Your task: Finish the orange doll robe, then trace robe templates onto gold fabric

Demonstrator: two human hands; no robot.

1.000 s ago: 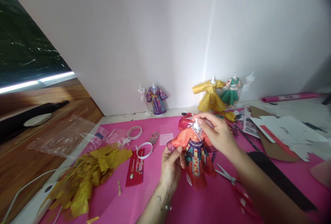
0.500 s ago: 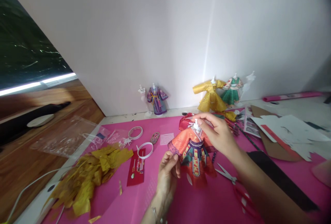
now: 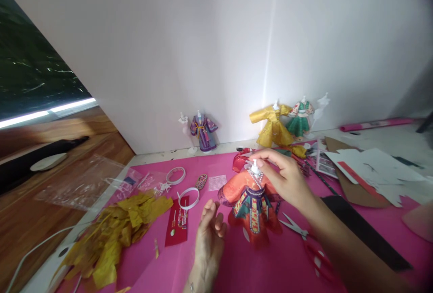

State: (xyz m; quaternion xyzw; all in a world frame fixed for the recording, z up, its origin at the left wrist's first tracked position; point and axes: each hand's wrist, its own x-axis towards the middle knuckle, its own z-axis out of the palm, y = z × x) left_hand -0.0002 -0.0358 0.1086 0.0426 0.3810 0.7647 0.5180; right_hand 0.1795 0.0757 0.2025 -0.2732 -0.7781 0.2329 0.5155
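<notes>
A small doll mannequin in an orange dress (image 3: 255, 220) stands on the pink mat, its white neck (image 3: 255, 166) showing above a beaded collar. My right hand (image 3: 284, 173) pinches the mannequin at the neck from the right. The dress has wide sleeves, a dark beaded waistband and a patterned front panel. Just left of the skirt is my left hand (image 3: 211, 230), palm up with fingers loosely bent and apart, holding nothing. A small gap separates it from the orange sleeve (image 3: 228, 191). Red-handled scissors (image 3: 302, 232) lie open beside my right forearm.
Yellow fabric scraps (image 3: 122, 232) pile up at left, near a red card (image 3: 176, 225) and white tape rolls (image 3: 188, 198). Dressed mannequins in purple (image 3: 203, 132), yellow (image 3: 274, 126) and green (image 3: 300, 121) line the wall. Paper sheets (image 3: 375, 166) and a black strip (image 3: 363, 230) lie right.
My left hand has let go of the orange sleeve and drawn slightly left and away, its fingers loosening. The right hand keeps its hold at the neck. The view has shifted slightly.
</notes>
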